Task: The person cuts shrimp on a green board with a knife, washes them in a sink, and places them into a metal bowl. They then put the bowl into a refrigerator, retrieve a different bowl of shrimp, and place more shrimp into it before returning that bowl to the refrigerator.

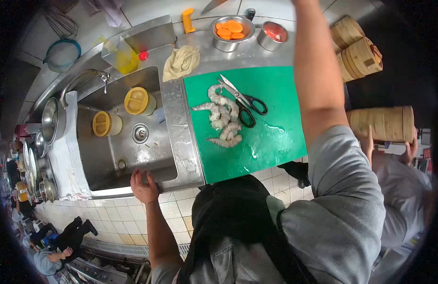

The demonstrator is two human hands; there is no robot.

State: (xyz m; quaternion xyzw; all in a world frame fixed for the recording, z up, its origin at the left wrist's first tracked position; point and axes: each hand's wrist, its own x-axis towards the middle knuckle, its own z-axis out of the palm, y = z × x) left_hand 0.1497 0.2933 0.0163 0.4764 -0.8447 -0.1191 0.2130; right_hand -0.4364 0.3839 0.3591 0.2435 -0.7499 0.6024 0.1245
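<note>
My left hand (144, 187) rests at the front rim of the steel sink (178, 156), fingers loosely bent and apart, with nothing in it. My right arm stretches up past the top of the view, so the right hand is out of sight. On the green cutting board (275, 142) lies a small pile of raw, greyish shrimp (221, 116). Scissors with black handles (249, 106) lie beside the shrimp, blades slightly apart and pointing up and left.
Behind the board stand a metal bowl of sliced carrots (230, 35) and a tin with red contents (274, 34). A crumpled cloth (182, 62) lies near the sink. Two yellow-lidded containers (139, 101) sit in it. At right, another person holds a bamboo steamer (382, 124).
</note>
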